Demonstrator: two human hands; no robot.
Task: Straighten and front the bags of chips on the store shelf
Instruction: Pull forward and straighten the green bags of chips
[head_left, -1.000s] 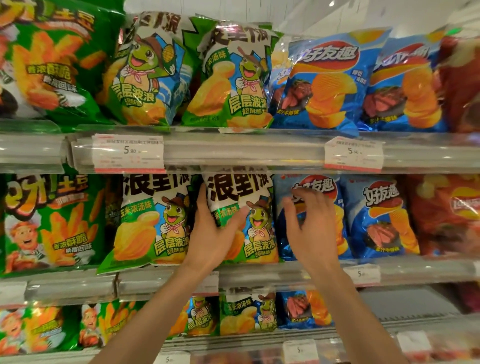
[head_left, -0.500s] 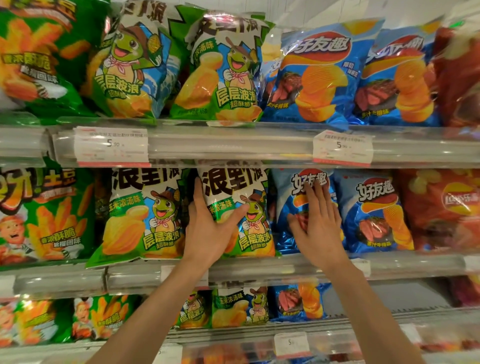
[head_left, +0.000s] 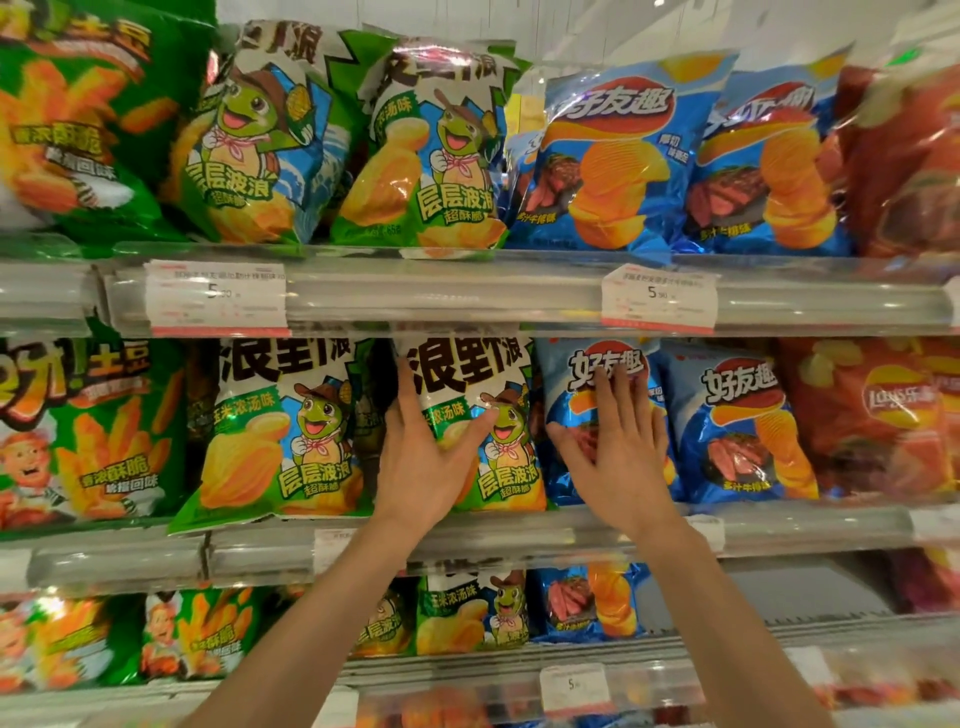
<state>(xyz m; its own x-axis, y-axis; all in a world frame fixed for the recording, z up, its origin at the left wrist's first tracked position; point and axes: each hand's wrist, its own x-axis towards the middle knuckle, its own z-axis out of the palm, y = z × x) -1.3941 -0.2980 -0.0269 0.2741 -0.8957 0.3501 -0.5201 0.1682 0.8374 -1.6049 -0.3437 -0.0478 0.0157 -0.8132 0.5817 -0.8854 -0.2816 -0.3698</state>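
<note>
On the middle shelf stand a green frog-mascot chip bag and, to its right, a blue chip bag. My left hand lies flat against the green bag's left side, fingers reaching up along its edge and thumb spread across its front. My right hand presses flat on the front of the blue bag with straight fingers. A second green frog bag leans to the left of my left hand. Another blue bag stands upright to the right.
The top shelf carries tilted green and blue bags behind clear rails with price tags. Red bags fill the right end, green fry-picture bags the left. A lower shelf holds smaller bags.
My right hand went from curled fingers at the blue bag's top edge to lying flat on its front. My left hand stayed on the green bag. The view shifted slightly.
</note>
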